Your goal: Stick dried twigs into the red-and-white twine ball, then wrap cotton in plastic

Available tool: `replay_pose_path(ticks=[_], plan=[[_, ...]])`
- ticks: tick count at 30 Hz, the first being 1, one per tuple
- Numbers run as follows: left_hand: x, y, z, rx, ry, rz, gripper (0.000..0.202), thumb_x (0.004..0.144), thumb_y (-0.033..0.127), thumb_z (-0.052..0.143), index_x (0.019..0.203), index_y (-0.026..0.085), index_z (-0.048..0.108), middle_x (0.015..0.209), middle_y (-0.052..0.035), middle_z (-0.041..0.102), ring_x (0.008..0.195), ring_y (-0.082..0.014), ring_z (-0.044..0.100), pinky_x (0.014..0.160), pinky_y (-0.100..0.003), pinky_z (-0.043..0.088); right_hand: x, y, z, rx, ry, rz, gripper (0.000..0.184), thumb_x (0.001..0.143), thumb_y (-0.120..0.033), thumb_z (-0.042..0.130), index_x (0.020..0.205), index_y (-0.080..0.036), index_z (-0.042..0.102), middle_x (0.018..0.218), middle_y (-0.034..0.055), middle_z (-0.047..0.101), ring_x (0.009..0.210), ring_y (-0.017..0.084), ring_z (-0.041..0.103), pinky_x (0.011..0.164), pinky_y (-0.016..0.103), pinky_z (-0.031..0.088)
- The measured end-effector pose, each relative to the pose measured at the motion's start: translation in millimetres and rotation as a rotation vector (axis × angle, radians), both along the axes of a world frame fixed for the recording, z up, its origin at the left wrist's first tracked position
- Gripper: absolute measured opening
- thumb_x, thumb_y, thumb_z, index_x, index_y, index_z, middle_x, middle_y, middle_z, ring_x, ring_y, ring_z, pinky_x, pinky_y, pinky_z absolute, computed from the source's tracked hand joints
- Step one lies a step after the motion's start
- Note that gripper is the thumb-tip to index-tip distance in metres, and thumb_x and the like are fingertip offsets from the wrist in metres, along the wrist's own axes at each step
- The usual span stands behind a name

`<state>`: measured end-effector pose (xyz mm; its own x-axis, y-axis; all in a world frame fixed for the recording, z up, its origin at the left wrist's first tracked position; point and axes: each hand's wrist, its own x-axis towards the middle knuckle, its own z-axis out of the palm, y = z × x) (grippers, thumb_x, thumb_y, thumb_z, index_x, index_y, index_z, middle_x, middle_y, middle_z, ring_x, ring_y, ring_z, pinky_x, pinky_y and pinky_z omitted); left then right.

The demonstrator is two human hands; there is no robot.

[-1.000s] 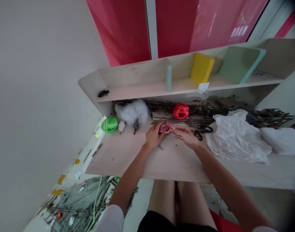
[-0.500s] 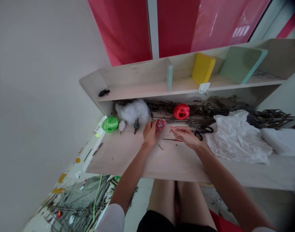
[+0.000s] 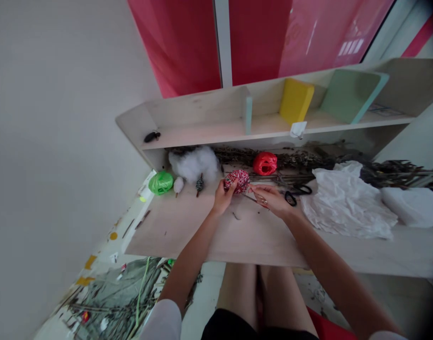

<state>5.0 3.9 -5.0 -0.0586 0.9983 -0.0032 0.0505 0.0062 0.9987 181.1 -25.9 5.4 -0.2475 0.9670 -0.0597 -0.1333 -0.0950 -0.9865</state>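
My left hand (image 3: 221, 198) grips a red-and-white ball of twine (image 3: 237, 181) a little above the wooden desk (image 3: 188, 231). Just right of the ball, my right hand (image 3: 271, 199) has its fingers pinched on a thin brown stick (image 3: 250, 198) whose tip points toward the ball. Black scissors (image 3: 297, 192) lie on the desk right beside my right hand. Behind the hands lie a red plastic ball (image 3: 265, 163) and a row of dry twigs (image 3: 294, 160).
A green twine ball (image 3: 160, 182), white cotton wadding (image 3: 195, 163) and two small wrapped sticks (image 3: 199, 184) sit at the left. Crumpled white paper (image 3: 349, 200) covers the right. The shelf above holds a yellow block (image 3: 296, 100) and a green board (image 3: 351, 94). Cut stems litter the floor (image 3: 120, 297).
My left hand lifted the red-and-white ball and swung it away from my right hand, then brought it back closer. My right hand stayed on the stick.
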Motion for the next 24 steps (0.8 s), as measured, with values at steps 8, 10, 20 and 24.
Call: replay_pose_path(ticks=[8,10,20,24], plan=[[-0.9,1.3,-2.5,0.080,0.005,0.103,0.044,0.076,0.060,0.059,0.084,0.018,0.058,0.086,-0.0046,0.062,0.084,-0.0175,0.058,0.078,-0.028,0.047,-7.9,-0.2,-4.4,0.277,-0.465,-0.008,0.045,0.081,-0.059,0.053,0.070,-0.018,0.068,0.050,-0.0029,0.042,0.047,0.010,0.035,0.048,0.025,0.026],[0.2,1.7,-2.5,0.018,-0.084,0.084,0.048,0.074,0.063,0.060,0.087,0.017,0.058,0.088,-0.0052,0.062,0.081,-0.0170,0.059,0.071,-0.028,0.049,-6.8,2.6,-10.3,0.376,-0.567,-0.030,0.039,0.085,-0.051,0.051,0.067,-0.019,0.066,0.052,-0.0011,0.049,0.051,0.012,0.042,0.052,0.026,0.031],[2.7,-4.1,12.1,-0.062,-0.276,0.051,0.042,0.081,0.058,0.057,0.093,0.018,0.061,0.089,-0.0062,0.065,0.076,-0.0169,0.062,0.066,-0.030,0.053,-4.0,2.5,-15.2,0.536,-0.848,0.009,0.029,0.092,-0.034,0.045,0.080,-0.021,0.068,0.077,0.0060,0.070,0.069,0.018,0.061,0.067,0.029,0.041],[2.0,-2.9,10.9,-0.067,-0.252,0.096,0.040,0.083,0.055,0.055,0.094,0.017,0.060,0.092,-0.0073,0.065,0.079,-0.0171,0.063,0.071,-0.031,0.053,-8.2,-0.2,-14.6,0.570,-0.886,-0.010,0.031,0.090,-0.043,0.050,0.082,-0.020,0.069,0.077,0.0067,0.068,0.065,0.017,0.057,0.063,0.028,0.039]])
